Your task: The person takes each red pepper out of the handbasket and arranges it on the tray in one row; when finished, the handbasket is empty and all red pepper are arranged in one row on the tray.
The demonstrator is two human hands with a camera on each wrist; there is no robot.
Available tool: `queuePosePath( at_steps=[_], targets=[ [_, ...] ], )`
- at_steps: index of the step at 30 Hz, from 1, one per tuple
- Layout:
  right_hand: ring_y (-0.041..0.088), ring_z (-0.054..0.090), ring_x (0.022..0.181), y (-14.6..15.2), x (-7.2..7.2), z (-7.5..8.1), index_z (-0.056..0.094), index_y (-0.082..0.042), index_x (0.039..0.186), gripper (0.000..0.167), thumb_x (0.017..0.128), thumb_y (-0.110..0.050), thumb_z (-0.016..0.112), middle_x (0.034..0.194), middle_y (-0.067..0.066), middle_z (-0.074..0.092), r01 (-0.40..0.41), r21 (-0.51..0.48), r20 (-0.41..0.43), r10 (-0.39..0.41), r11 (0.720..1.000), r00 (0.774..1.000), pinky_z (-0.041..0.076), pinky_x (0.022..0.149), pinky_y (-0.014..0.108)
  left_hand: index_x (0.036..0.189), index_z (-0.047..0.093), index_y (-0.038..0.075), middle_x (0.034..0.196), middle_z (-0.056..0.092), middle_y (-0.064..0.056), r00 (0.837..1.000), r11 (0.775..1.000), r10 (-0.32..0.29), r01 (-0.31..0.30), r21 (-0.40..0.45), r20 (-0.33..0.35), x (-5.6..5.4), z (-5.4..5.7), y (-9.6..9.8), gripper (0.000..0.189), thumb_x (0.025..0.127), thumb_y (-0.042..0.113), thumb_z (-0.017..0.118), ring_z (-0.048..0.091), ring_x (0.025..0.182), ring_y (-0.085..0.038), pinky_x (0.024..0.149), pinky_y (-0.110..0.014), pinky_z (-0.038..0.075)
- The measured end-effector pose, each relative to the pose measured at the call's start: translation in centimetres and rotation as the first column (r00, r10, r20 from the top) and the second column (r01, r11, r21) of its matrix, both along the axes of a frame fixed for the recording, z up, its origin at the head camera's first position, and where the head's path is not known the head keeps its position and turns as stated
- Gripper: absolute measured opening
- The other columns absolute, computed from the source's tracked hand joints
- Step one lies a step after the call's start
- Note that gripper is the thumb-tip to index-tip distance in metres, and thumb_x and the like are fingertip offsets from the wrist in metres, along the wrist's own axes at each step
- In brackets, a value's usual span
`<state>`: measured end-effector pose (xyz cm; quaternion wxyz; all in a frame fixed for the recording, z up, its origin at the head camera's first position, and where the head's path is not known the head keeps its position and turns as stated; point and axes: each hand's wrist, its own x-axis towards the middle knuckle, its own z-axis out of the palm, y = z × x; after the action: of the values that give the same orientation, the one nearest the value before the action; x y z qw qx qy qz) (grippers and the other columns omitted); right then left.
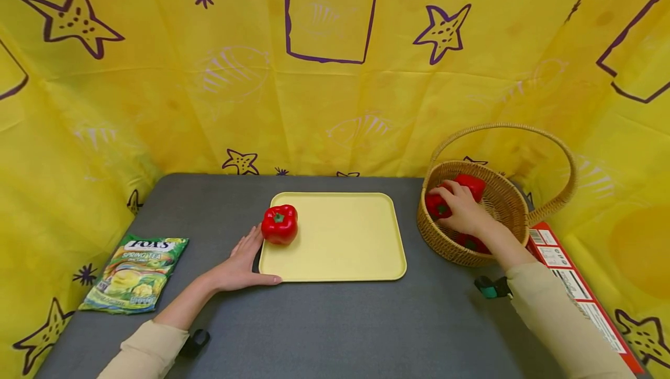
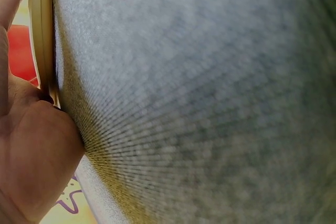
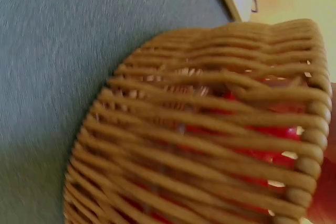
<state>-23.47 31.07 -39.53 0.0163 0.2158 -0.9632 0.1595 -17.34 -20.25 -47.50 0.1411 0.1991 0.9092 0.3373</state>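
Observation:
My left hand (image 1: 241,264) rests at the left end of a pale yellow tray (image 1: 345,239), fingers extended along its side and thumb at the front corner. Close to those fingertips, one red bell pepper (image 1: 280,225) with a green stem sits on the tray. In the left wrist view the tray's rim (image 2: 43,30) runs beside the palm. Inside a wicker basket (image 1: 455,254), my right hand (image 1: 466,211) grips a red bell pepper (image 1: 438,206) between fingers and thumb. Other red peppers (image 1: 473,186) lie around it, partly hidden by the hand. The basket's weave (image 3: 199,129) covers most of the right wrist view.
A green FOX'S Spring Tea candy bag (image 1: 137,274) lies at the left of the grey table (image 1: 335,326). Right of the basket is a red and white box (image 1: 581,292). The basket's tall handle (image 1: 502,125) arches over it. Yellow patterned cloth (image 1: 324,106) hangs behind.

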Motion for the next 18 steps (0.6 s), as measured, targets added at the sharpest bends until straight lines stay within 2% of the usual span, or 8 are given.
queuePosePath(
  at_steps=[10,14,18],
  targets=[
    [0.057,0.027,0.128,0.3,-1.2,1.4,0.050,-0.006,0.131,0.060,0.079,-0.005,0.080,0.145,0.033,0.029,-0.094,0.132,0.081,0.083,0.987,0.993,0.048,0.076,0.067,0.156,0.005,0.001,0.161,0.003,-0.021,1.000,1.000,-0.002,0.002,0.003,-0.011,0.0,0.0,-0.1,0.119,0.075,0.055,0.075,-0.004,0.146,-0.042,0.112,-0.063,0.000],
    [0.056,0.027,0.130,0.4,-1.5,1.6,0.050,-0.008,0.133,0.063,0.078,-0.002,0.079,0.147,0.031,0.030,-0.113,0.200,0.086,0.097,0.973,0.992,0.053,0.066,0.057,0.156,0.004,0.001,0.161,0.003,-0.021,1.000,1.000,-0.001,0.001,-0.001,-0.005,0.0,0.0,0.0,0.120,0.075,0.055,0.075,-0.004,0.146,-0.042,0.112,-0.063,-0.001],
    [0.053,0.031,0.131,0.6,-1.7,1.6,0.051,-0.007,0.134,0.066,0.075,0.005,0.079,0.145,0.030,0.034,-0.131,0.260,0.061,0.119,0.957,0.991,0.054,0.068,0.052,0.155,0.005,0.001,0.161,0.003,-0.021,1.000,1.000,0.001,-0.001,-0.003,0.001,0.0,0.1,0.0,0.120,0.075,0.055,0.075,-0.004,0.146,-0.042,0.112,-0.063,0.000]
  ],
)
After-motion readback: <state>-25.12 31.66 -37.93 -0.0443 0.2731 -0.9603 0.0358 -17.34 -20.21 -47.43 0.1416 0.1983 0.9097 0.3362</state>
